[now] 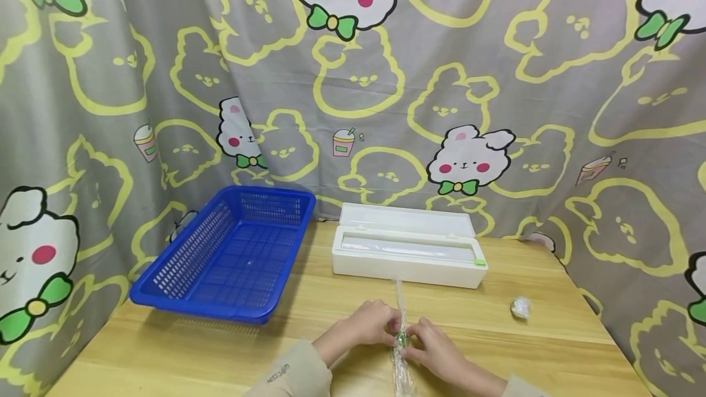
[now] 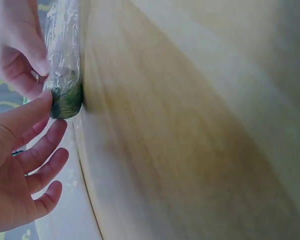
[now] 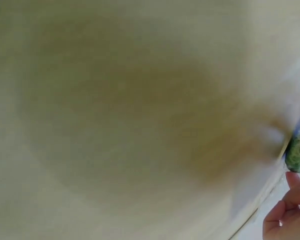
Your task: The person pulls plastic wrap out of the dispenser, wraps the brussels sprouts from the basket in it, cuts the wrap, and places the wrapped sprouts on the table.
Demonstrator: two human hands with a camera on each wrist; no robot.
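A small dark-green piece, its exact kind unclear, lies on the table inside clear cling film. The film runs as a bunched strip from near the white box toward the person. My left hand pinches the wrapped piece from the left with thumb and forefinger, its other fingers loosely bent. From the right, my right hand grips the same bundle with thumb and fingers. In the right wrist view only part of the right hand shows, at the lower right edge by the green piece.
Behind the hands stands a white cling film dispenser, lid raised, a film roll inside and a green tab at its right end. A blue plastic basket sits at the left. A small film-wrapped ball lies at the right. Patterned curtains surround the table.
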